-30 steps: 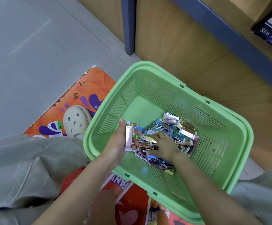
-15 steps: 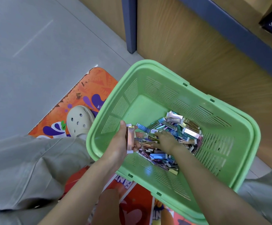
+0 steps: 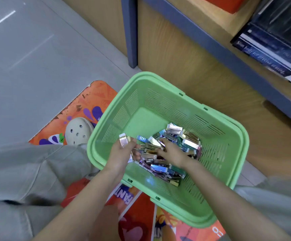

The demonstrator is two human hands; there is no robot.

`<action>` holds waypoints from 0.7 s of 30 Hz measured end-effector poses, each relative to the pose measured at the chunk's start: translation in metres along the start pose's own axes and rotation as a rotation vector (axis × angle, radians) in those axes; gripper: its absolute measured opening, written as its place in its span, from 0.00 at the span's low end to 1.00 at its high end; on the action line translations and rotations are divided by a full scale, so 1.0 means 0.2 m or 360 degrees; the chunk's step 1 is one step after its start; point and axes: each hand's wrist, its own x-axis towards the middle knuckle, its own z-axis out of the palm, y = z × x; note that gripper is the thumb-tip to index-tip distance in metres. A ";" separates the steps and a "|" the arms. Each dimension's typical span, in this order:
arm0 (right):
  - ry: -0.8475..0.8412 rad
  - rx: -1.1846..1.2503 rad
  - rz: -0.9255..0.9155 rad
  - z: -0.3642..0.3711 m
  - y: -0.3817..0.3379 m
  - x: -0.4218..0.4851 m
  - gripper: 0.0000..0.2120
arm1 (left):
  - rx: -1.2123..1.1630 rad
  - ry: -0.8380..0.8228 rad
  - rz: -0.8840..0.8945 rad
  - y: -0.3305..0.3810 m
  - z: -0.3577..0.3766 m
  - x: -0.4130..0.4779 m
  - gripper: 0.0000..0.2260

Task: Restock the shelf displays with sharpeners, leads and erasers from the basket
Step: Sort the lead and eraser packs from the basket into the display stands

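Foil packs (image 3: 184,138) lie heaped in the green basket (image 3: 158,75), below the shelf (image 3: 219,49). The left hand (image 3: 122,153) pinches a few pink packs (image 3: 124,140) upright at the basket's wall. The right hand (image 3: 172,152) digs into the heap, and I cannot tell whether it grips anything. With the heap this full, most of the restocking looks undone.

A light-green slotted plastic basket (image 3: 142,101) fills the centre and lower right of the frame. A loose heap of small shiny packs (image 3: 189,144), silver, gold, blue, green and purple, lies in its right half. One pinkish metallic pack (image 3: 124,140) stands nearly upright near the left wall, pinched in the left hand (image 3: 121,156).
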 end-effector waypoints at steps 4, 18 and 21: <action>0.0216 0.0381 -0.0109 -0.06 -0.14 -0.16 0.20 | -0.0105 -0.0002 -0.0120 -0.02 0.05 -0.02 0.02; 0.0401 0.0374 -0.0291 -0.15 -0.42 -0.57 0.10 | -0.0211 -0.0228 -0.0071 0.10 0.13 -0.26 0.05; 0.0504 0.0361 -0.0322 -0.19 -0.43 -0.68 0.07 | -0.0163 -0.0299 -0.0011 0.14 0.16 -0.34 0.02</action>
